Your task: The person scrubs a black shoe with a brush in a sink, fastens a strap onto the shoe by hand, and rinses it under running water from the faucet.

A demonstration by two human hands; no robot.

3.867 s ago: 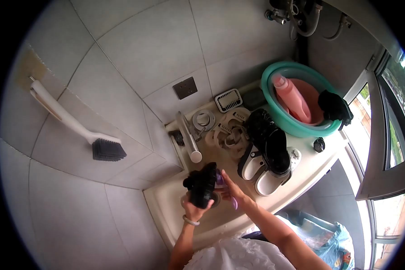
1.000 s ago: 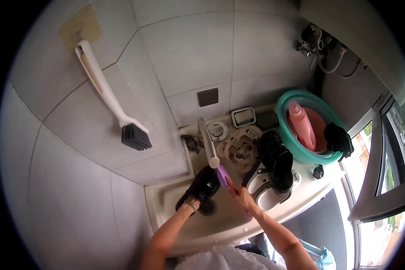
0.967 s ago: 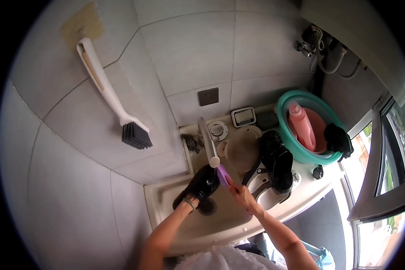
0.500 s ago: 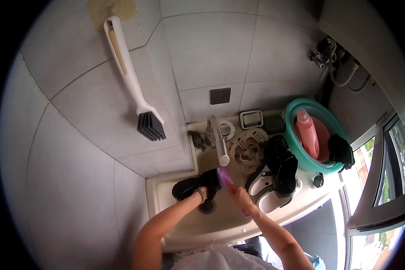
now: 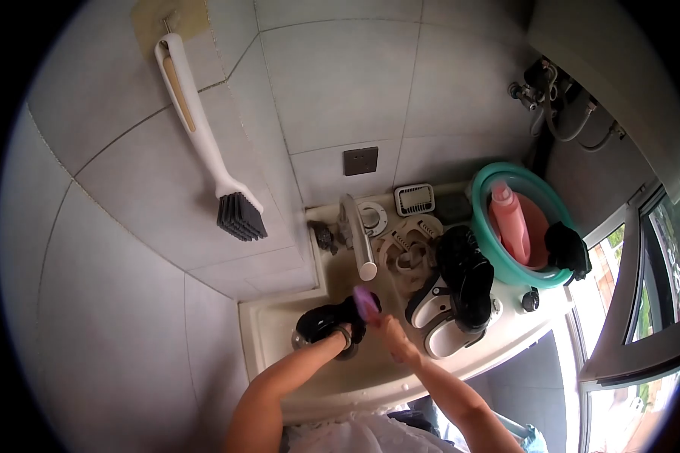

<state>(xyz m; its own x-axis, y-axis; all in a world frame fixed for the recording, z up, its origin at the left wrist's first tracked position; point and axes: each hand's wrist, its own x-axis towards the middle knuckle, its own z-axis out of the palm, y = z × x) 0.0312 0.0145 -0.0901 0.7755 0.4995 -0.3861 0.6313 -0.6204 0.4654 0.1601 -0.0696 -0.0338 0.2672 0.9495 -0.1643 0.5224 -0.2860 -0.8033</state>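
My left hand (image 5: 343, 337) is at the black shoe (image 5: 319, 323) in the sink (image 5: 270, 340), its finger closure unclear; likely light, pliable, slippery, best held by the heel; my right hand (image 5: 392, 337) clenches a purple brush (image 5: 365, 300).

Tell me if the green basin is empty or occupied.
Occupied: the green basin holds a pink bottle, and a black item hangs over its rim.

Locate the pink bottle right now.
In the head view, the pink bottle is on the right side, leaning inside the green basin, just left of the black cloth draped over the rim.
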